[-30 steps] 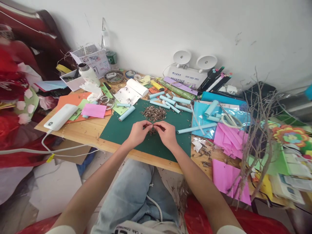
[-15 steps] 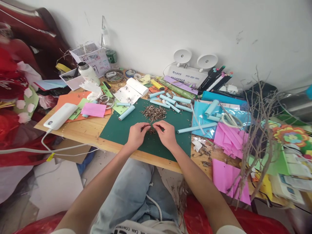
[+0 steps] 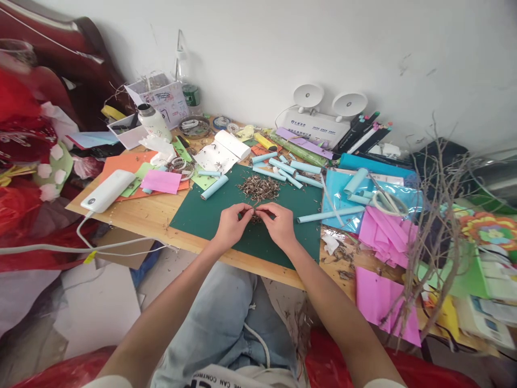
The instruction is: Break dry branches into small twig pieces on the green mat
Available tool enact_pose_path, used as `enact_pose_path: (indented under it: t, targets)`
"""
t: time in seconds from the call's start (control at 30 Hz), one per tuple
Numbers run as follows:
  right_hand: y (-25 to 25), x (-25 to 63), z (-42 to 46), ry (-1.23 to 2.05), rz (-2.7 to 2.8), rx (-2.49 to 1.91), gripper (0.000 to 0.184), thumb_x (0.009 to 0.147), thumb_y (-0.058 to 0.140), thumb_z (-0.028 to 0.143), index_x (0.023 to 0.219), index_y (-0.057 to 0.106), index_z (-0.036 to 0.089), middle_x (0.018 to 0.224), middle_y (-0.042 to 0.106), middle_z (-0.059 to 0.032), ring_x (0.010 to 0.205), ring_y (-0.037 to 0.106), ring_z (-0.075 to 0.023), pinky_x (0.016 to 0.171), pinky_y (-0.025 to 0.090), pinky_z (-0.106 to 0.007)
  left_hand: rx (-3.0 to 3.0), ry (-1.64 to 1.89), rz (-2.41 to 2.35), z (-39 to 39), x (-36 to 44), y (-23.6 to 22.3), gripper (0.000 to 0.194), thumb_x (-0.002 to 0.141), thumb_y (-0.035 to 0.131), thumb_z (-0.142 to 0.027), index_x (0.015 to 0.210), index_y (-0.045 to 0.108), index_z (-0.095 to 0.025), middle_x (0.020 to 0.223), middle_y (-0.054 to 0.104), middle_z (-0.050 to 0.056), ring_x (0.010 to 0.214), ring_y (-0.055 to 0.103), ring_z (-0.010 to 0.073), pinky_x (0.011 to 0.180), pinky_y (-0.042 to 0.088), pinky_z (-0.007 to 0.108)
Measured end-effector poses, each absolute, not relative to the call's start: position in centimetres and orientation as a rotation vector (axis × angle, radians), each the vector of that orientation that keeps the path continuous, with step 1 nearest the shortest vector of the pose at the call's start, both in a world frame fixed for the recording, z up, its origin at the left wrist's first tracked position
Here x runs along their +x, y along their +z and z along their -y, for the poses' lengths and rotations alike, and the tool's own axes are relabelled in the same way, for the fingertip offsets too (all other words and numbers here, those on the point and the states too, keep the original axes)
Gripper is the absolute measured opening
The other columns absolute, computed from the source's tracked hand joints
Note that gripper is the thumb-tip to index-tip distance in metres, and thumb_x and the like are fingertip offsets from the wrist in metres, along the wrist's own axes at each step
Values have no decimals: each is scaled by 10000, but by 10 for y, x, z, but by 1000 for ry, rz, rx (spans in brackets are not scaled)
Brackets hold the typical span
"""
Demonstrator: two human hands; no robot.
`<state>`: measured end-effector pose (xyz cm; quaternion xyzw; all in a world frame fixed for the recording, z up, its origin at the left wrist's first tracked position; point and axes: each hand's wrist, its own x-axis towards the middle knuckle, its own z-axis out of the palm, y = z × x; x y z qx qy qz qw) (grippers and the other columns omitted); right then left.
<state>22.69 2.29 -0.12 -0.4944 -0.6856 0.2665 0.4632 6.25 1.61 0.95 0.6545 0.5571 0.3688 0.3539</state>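
My left hand [image 3: 234,223] and my right hand [image 3: 278,222] meet over the green cutting mat [image 3: 202,215], each closed in a pinch. A thin brown bit that looks like a piece of twig [image 3: 254,205] shows between the fingertips; most of it is hidden. Just beyond the fingers lies a heap of short broken twig pieces [image 3: 259,187]. More bits lie under the fingertips, partly covered by them. Rolled light-blue paper tubes [image 3: 287,178] are scattered behind and to the right of the heap, and another blue tube [image 3: 214,187] rests to its left.
Tall bare branches [image 3: 440,242] rise at the right beside pink crepe paper [image 3: 383,296]. White-handled scissors [image 3: 390,202] lie on a blue plastic packet. At the left are a white power bank [image 3: 108,191] with a cable and a white bottle [image 3: 154,123]. A twin-headed lamp [image 3: 315,126] stands by the wall.
The whole view has shifted slightly, so things appear a little further right. Both hands stay pinched together in the same place over the mat.
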Motion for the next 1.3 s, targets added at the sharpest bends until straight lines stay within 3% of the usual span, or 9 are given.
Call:
enact_pose_path:
  t: [0.23, 0.77, 1.03, 1.3]
  targets:
    - [-3, 229, -25, 579, 1761, -1195, 142, 890, 606, 244, 820, 728, 220, 817, 715, -39, 748, 654, -172, 729, 520, -293, 1611, 947, -1453, -18, 64, 7, 233, 884, 570, -368, 888, 729, -198, 867, 748, 21, 776, 648, 181, 712, 452, 273]
    - [5, 229, -21, 542, 1786, -1213, 165, 882, 561, 236, 802, 703, 206, 795, 697, -47, 695, 626, -164, 692, 517, -292, 1786, 930, -1496, -17, 62, 5, 211, 881, 555, -321, 821, 706, -188, 744, 693, 15, 670, 592, 144, 635, 440, 245]
    - [0, 230, -25, 663, 1722, -1177, 166, 879, 596, 244, 828, 752, 216, 858, 745, -47, 772, 681, -178, 738, 539, -298, 1889, 971, -1548, -15, 60, -5, 192, 904, 599, -323, 942, 763, -232, 885, 754, 40, 797, 658, 188, 758, 491, 296]
    - [2, 233, -26, 593, 1806, -1255, 146, 845, 672, 312, 753, 726, 213, 794, 726, -44, 712, 661, -180, 681, 516, -299, 1964, 1032, -1576, -17, 51, -7, 218, 924, 585, -315, 1040, 750, -231, 879, 744, 48, 794, 638, 185, 734, 477, 295]
